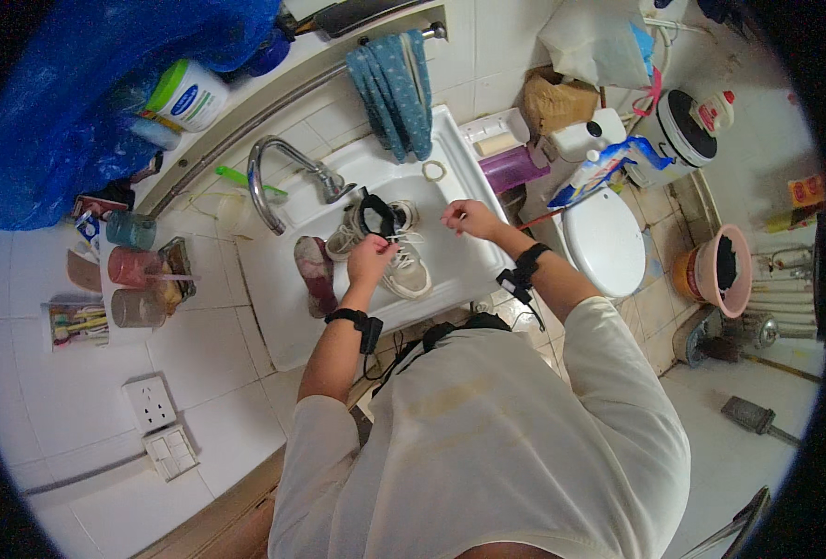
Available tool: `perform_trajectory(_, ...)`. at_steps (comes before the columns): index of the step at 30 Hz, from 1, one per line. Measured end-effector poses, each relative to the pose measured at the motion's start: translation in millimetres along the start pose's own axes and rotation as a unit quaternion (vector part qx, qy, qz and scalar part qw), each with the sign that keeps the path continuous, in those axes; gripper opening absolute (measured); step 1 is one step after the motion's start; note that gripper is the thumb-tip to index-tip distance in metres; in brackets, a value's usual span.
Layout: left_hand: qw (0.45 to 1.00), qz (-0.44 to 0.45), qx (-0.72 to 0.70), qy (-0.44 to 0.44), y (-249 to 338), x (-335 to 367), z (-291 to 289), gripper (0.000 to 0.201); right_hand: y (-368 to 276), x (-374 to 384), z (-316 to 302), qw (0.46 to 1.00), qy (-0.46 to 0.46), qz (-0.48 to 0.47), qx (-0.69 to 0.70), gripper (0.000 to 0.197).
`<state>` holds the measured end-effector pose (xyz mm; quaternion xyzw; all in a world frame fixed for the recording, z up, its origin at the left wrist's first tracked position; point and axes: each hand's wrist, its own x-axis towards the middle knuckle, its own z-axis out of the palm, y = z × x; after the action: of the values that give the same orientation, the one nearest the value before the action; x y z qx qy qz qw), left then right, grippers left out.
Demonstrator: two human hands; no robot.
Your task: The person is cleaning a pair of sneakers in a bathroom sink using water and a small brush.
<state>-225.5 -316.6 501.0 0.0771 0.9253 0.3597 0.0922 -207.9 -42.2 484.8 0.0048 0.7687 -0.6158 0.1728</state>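
Two pale sneakers lie in the white sink (459, 168); the nearer sneaker (407, 270) points toward me, the other sneaker (349, 235) sits by the tap. My left hand (370, 257) pinches a white shoelace (411, 237) over the nearer sneaker. My right hand (465, 217) holds the lace's other part, stretched between both hands. A pink insole (316, 274) lies at the sink's left edge. Black straps sit on both wrists.
A chrome tap (273, 177) arches over the sink, a blue towel (396, 88) hangs on a rail behind. Cups and toothbrushes (133, 279) fill a wall shelf at left. A white toilet (605, 240), bottles and a pink bucket (720, 270) stand to the right.
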Motion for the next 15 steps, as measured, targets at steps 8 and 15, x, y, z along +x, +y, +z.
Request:
perform_trajectory(8, 0.993, -0.041, 0.104, 0.025, 10, -1, 7, 0.024, -31, 36, 91, 0.94, 0.009, -0.181, -0.289, 0.031)
perform_trajectory(15, 0.993, -0.048, 0.101, 0.023, 11, -8, 0, 0.021, -16, 43, 99, 0.932, 0.063, -0.147, -0.326, 0.016)
